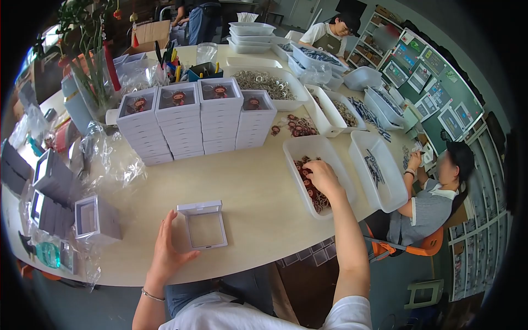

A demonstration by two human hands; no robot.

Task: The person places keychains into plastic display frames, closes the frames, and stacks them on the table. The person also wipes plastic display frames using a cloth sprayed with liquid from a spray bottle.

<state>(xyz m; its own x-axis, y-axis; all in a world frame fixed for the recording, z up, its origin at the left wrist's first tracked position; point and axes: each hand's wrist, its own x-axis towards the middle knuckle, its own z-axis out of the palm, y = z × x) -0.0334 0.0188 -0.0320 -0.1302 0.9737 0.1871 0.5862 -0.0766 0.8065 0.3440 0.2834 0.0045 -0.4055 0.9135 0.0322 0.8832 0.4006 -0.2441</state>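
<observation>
Keychains [314,197] dot the workroom table [250,184] — left fingers [166,224] spread, right fingers [311,167] lowered — grip unclear.

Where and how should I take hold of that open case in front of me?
Probably by the left rim of the open case, from the left: your spread left hand is close beside it. The case lies flat, its lid stands raised at the far side, and the thin rim surrounds a see-through middle.
</observation>
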